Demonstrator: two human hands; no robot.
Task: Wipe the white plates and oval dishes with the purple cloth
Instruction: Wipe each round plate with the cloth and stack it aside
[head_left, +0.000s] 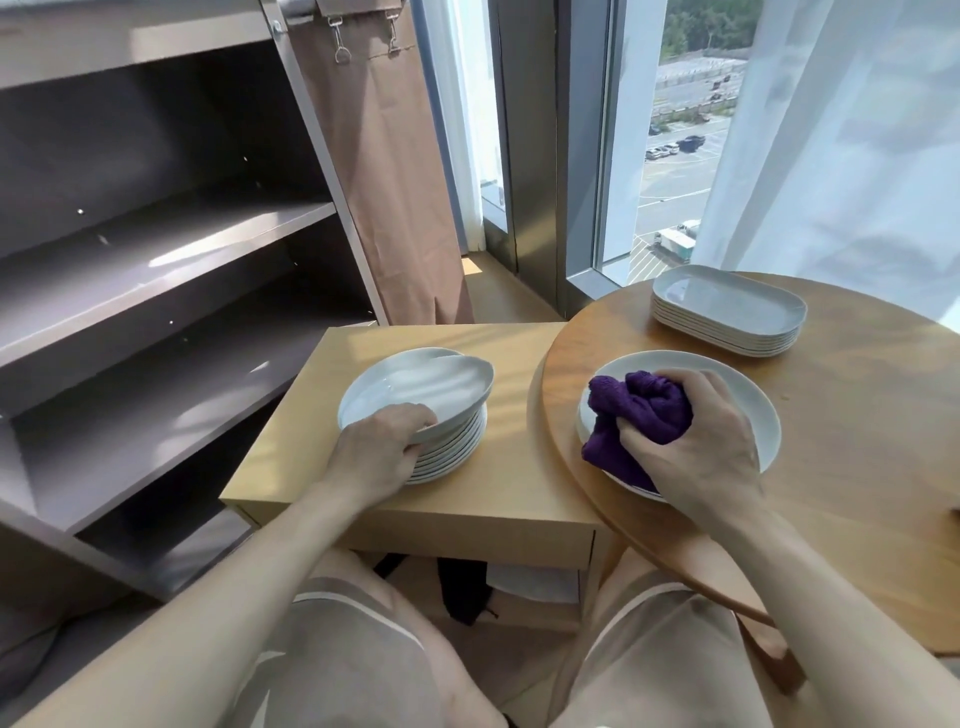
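head view, left first: my left hand (382, 444) pinches the near rim of the top plate (415, 384), tilted on its stack (457, 447); i think i must lift it level. my right hand (698, 441) clutches the purple cloth (644, 410) on a second plate (758, 421); oval dishes (727, 309) behind.

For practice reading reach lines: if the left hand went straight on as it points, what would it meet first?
The tilted top plate, whose near rim the left hand grips; beyond, probably bare tabletop.

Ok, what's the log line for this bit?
left hand grips top plate | right hand holds purple cloth on other plate
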